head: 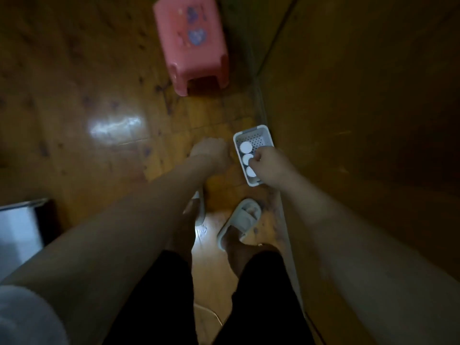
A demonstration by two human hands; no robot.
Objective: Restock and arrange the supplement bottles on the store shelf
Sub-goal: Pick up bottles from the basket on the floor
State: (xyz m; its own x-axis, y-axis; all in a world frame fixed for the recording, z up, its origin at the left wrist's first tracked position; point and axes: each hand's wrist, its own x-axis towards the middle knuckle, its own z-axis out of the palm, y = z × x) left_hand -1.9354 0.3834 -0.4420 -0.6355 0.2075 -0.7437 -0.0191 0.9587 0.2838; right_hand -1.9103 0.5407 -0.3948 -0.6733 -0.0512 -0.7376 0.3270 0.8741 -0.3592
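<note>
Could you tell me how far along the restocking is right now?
Early, it seems. No shelved bottles are in view. The white basket on the floor still shows three white bottle caps. The right hand reaches in over them, apparently gripping one; the left hand hangs beside the basket.

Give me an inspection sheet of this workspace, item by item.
Surface: glossy wooden floor, with a light glare patch.
Job's things: white perforated basket on the floor, three white bottle caps showing in it, far cap.
Clutter: pink plastic stool beyond the basket; grey box at the left edge.
Grippers: right hand over the basket, fingers curled at the middle cap; whether it grips is hidden. Left hand beside the basket, fingers curled, nothing seen in it.
Cables: nothing seen.
Surroundings: dark wooden panel on the right; the person's feet in pale slippers.
</note>
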